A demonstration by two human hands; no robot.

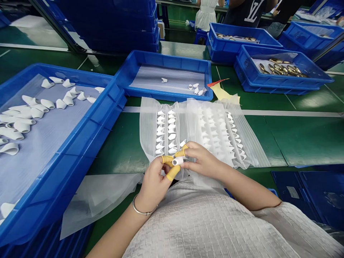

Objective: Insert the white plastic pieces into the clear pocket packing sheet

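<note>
Between my two hands is a small white hollow part [177,161], its round opening facing left. My left hand [158,175], with yellow finger cots on thumb and finger, pinches it. From the other side, my right hand [197,159] grips it too, a yellow cot on one finger. Just beyond lies a translucent pocketed sheet [182,122] with similar white parts [172,127] in rows. The right side of the sheet has more rows, some covered by a translucent layer. One loose white part [183,143] sits by my right fingers.
At left, a large blue tray [107,118] holds many loose white parts [34,107]. A second blue tray [172,59] behind the sheet holds several more. Blue bins [279,80] with shiny gold pieces stand at back right. Stacked blue crates [118,25] and people [205,16] are beyond.
</note>
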